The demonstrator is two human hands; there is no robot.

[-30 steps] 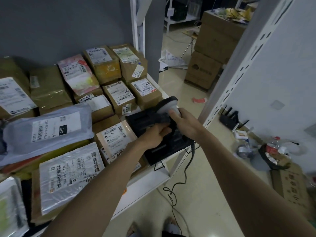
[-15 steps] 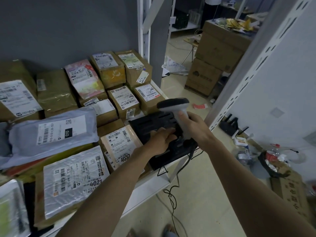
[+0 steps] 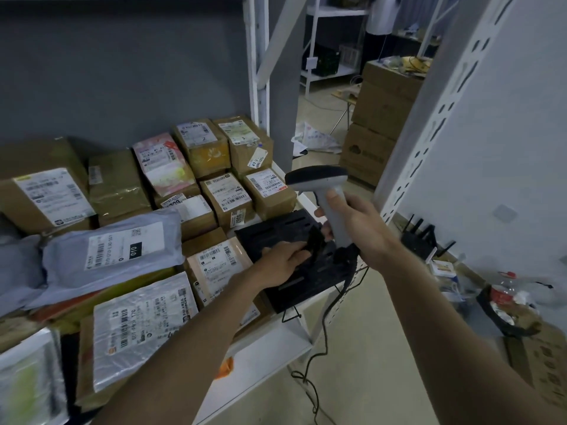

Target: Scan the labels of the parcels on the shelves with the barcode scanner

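The right hand has its fingers and thumb wrapped round the grey handle of the barcode scanner, holding it upright just above the black box at the shelf's front right corner, its dark head pointing toward 9 o'clock over the parcels. A black cable hangs from the handle's base toward the floor at 6 o'clock. The left hand rests on the black box, fingers loosely curled against a dark upright part on it; whether it grips that part cannot be told. Labelled parcels fill the white shelf from 9 to 12 o'clock of the hands, with a grey mailer bag at 9 o'clock
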